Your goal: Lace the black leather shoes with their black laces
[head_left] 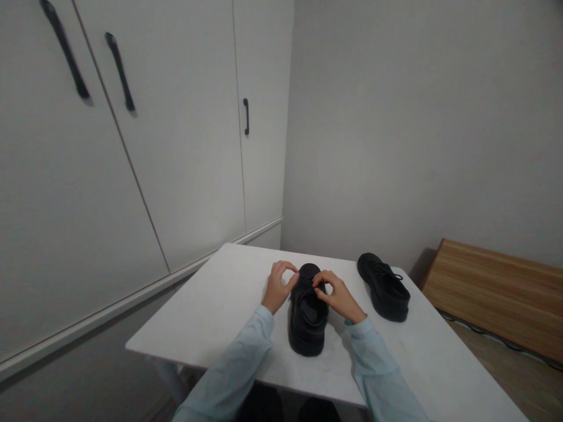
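A black lace-up shoe (308,337) rests upright on the white table, toe pointing away from me, its opening toward me. At the left side of its lacing is my left hand (280,287), thumb and forefinger pinched on the black shoelace. From the right, my right hand (336,296) reaches over the shoe's opening, its fingers also pinched at the shoelace. Black on black, the lace is hard to trace between my fingers. The matching black shoe (387,293) stands apart to the right, its lace loop sticking out at the side.
The white table (211,319) stands close to white cabinets (185,146) with dark handles on the left. Behind it is a plain grey wall (396,129). A wooden panel (497,293) lies beyond the table's right edge, with a dark cable along its lower side.
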`<state>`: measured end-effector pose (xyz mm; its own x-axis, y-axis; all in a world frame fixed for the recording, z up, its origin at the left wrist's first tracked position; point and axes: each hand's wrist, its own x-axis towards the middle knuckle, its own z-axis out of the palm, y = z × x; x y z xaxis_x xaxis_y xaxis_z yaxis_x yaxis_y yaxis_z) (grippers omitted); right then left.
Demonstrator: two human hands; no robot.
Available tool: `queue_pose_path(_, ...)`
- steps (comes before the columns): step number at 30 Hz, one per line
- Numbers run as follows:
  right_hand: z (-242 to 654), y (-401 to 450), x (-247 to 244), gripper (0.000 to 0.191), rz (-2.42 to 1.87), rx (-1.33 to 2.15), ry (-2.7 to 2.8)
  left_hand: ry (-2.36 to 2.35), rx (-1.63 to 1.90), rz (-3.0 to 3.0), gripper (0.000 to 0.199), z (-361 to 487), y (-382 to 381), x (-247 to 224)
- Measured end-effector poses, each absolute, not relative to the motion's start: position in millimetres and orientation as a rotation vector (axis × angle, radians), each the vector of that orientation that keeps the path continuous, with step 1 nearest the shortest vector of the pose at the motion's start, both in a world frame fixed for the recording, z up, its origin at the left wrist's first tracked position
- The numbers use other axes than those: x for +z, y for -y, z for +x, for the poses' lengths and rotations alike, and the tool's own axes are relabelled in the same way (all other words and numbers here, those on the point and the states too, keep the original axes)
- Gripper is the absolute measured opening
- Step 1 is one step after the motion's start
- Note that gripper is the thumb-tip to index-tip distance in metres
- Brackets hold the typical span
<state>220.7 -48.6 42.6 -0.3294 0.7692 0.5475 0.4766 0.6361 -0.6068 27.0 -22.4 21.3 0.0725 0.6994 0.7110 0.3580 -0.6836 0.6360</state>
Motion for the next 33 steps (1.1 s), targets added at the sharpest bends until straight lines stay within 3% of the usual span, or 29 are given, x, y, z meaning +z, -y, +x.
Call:
queue_pose_path(5,221.0,49.4,42.0,0.003,-0.992,0.468,1.975,-0.930,1.488,2.250,0.007,32.1,28.5,23.8)
queue_pose_path(9,220.3,48.9,41.6,0.013,-1.031,0.507,1.949,-0.913,1.427,2.306,0.007,34.4,29.3,21.3)
queue_pose_path(13,221.3,48.0,40.0,0.008,-1.003,0.503,1.974,-0.921,1.352,2.326,0.008,35.7,29.0,19.7)
queue_pose_path(20,216.2,49.1,38.2,0.024,-1.068,0.401,2.027,-0.902,1.301,2.292,0.011,37.2,27.7,19.2)
queue_pose_path(33,216.5,54.4,38.2,0.018,-1.042,0.388,2.038,-0.888,1.288,2.266,0.012,36.9,27.2,18.5)
